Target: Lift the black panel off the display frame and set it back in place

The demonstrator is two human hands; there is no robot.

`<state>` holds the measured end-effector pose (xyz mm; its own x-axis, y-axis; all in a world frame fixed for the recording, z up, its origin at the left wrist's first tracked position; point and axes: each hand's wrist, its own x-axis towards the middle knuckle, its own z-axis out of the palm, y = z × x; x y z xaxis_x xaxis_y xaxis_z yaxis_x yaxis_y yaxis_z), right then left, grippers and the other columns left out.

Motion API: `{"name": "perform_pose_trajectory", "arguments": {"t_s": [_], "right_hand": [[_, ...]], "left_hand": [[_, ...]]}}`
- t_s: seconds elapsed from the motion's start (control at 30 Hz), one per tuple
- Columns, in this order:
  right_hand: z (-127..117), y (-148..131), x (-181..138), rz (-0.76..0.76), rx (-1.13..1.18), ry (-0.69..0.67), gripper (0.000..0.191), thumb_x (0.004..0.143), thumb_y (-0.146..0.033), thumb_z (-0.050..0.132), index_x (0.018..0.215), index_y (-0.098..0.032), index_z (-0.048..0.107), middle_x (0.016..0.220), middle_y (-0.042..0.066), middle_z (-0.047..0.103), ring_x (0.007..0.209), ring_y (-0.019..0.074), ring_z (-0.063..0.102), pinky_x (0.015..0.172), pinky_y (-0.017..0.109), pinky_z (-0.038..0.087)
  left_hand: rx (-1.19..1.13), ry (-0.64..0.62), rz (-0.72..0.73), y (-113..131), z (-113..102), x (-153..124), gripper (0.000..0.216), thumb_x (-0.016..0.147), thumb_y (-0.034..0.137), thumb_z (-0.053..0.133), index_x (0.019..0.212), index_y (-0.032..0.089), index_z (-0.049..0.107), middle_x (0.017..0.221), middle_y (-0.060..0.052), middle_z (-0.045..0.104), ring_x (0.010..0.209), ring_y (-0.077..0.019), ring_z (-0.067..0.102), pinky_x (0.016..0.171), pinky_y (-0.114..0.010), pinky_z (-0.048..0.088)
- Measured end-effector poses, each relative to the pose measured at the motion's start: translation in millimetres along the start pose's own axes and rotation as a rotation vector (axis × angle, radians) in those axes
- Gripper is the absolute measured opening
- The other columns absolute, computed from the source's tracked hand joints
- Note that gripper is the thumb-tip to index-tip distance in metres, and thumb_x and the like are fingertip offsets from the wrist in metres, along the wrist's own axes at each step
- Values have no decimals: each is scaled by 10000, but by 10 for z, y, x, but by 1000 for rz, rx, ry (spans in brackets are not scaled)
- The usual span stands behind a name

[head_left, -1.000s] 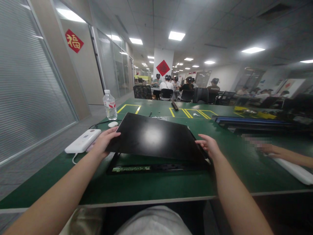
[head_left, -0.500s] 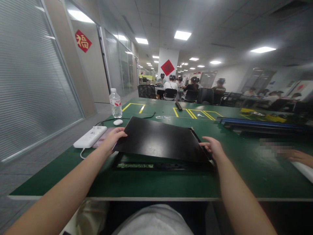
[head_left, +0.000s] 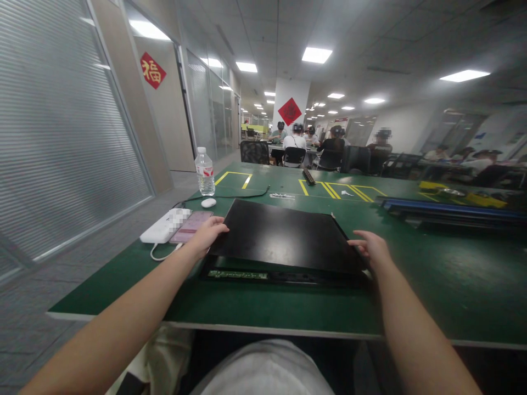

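A thin black screen panel point(head_left: 284, 233) is held between my two hands over a dark frame. My left hand point(head_left: 211, 235) grips the panel's left edge, thumb on top. Fingers of my right hand point(head_left: 373, 248) close on its right edge. The panel's left side sits slightly raised, and its right side lies close to the frame. Along the near side of the black frame point(head_left: 315, 278) shows a green circuit board strip point(head_left: 237, 274). The rest of the frame is hidden under the panel.
Left of the panel lie a white power bank point(head_left: 160, 226), a phone point(head_left: 191, 226) and a white rounded case point(head_left: 208, 203). A water bottle point(head_left: 205, 173) stands behind them. Long blue-and-black strips point(head_left: 436, 211) lie at right on the green table point(head_left: 424, 274). People sit farther back.
The panel's raised left side looks slightly lower over the frame. The view has turned a little left, and another person's hand at the right edge is out of sight.
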<state>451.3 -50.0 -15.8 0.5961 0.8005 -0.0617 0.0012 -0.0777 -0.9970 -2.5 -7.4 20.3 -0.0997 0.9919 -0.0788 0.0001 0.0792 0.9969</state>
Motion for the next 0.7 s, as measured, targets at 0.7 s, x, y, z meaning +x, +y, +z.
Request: {"name": "perform_pose_trajectory", "arguments": {"t_s": [0.7], "right_hand": [[42, 11, -37, -123, -179, 38, 312, 650, -380, 676, 874, -162, 676, 582, 71, 694, 444, 125, 459, 439, 235, 309]], "left_hand": [[47, -17, -65, -38, -25, 81, 341, 514, 167, 721, 847, 176, 649, 724, -12, 707, 676, -217, 677, 601, -305, 502]]}}
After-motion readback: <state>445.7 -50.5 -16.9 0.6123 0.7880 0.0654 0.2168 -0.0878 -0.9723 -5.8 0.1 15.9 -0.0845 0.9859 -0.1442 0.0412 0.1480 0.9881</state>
